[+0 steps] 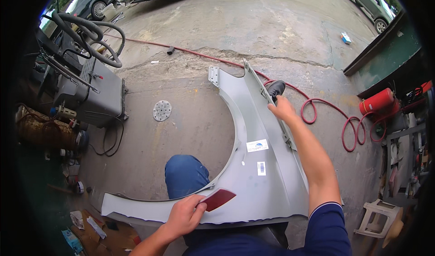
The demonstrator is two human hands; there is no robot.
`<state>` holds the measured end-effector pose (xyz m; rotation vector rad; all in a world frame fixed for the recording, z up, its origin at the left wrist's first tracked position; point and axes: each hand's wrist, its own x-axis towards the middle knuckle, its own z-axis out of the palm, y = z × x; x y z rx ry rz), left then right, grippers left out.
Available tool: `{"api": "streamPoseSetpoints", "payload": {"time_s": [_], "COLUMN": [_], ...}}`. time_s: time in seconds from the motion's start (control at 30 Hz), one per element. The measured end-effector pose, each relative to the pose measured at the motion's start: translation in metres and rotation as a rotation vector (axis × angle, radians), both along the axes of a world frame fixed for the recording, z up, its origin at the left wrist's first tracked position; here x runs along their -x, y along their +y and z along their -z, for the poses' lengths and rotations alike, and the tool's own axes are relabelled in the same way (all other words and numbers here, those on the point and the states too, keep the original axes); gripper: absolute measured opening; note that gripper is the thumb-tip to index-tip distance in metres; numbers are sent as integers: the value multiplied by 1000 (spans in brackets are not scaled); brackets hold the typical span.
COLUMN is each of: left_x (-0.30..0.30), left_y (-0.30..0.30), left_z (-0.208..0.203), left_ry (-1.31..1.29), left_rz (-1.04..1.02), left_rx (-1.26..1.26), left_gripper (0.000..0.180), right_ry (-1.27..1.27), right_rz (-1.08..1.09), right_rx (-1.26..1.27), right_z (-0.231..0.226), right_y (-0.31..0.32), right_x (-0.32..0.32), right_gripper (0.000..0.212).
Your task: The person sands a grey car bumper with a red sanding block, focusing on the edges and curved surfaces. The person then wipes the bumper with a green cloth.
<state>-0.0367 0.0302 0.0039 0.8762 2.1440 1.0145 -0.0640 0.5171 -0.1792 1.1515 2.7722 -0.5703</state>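
A grey car fender lies across my lap, its curved wheel arch opening to the left around my blue-trousered knee. Two paper labels, one white and blue and one smaller, stick to its surface. Between the thumb and fingers of my left hand is a dark red sanding pad, held over the near part of the fender. My right hand grips the flanged far-right edge of the fender, near my dark shoe; its fingertips are partly hidden.
A red hose winds over the concrete floor to a red cylinder at right. A grey machine with thick hoses stands at left, past a round perforated disc. A white stool sits lower right; cardboard lies lower left.
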Motion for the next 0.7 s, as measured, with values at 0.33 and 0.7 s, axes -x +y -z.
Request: {"api": "streamPoseSetpoints", "payload": {"time_s": [0.33, 0.7], "left_x": [11, 44], "left_y": [14, -126], "left_z": [-43, -90], "left_ry": [-26, 959], "left_rz": [59, -530], "left_rx": [-119, -503], "left_gripper": [19, 47], "right_ry": [152, 625], "right_rz": [-1000, -757], "right_rx": [793, 439], "right_z": [-261, -244], "right_y": [-228, -274], "right_x": [-57, -189], "right_gripper": [41, 29]}}
